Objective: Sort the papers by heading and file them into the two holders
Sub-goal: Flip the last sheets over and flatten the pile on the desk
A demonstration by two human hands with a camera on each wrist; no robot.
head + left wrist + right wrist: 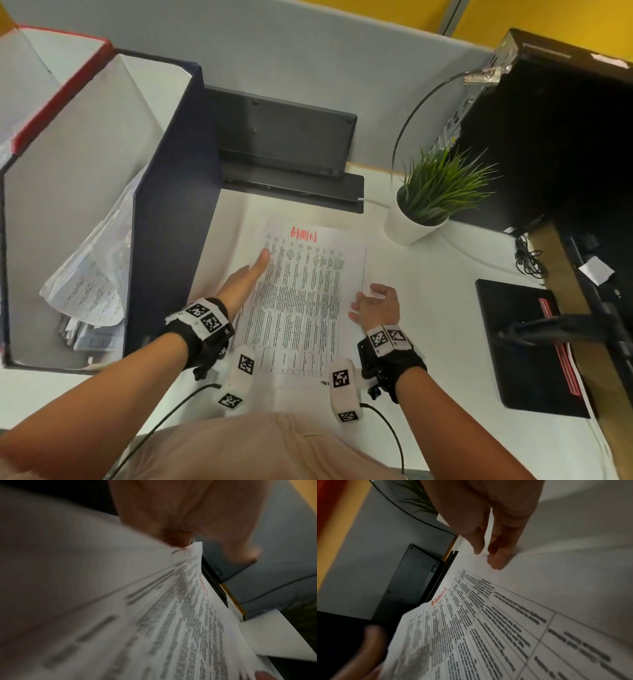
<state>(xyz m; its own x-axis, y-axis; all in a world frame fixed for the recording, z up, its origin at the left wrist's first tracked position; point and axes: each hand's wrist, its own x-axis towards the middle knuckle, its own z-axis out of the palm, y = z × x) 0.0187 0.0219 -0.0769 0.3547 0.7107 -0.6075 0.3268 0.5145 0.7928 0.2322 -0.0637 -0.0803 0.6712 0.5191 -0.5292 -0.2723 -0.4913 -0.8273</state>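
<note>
White desk (445,308) with papers (301,301), two holders (164,212), potted plant (416,219).

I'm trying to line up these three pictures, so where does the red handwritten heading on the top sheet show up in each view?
Head: the red heading sits at the top sheet's far end, above centre, before the black stand.
Left wrist: a blurred red streak right of centre, along the sheet's far edge.
Right wrist: left of centre, partly readable.
Shared landmark: the black stand, beside the heading in every view.

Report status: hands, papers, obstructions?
Left hand lifting left edge of top sheet, red heading. Right hand open at stack's right edge. Dark holder already holds papers. Path unobstructed.
</note>
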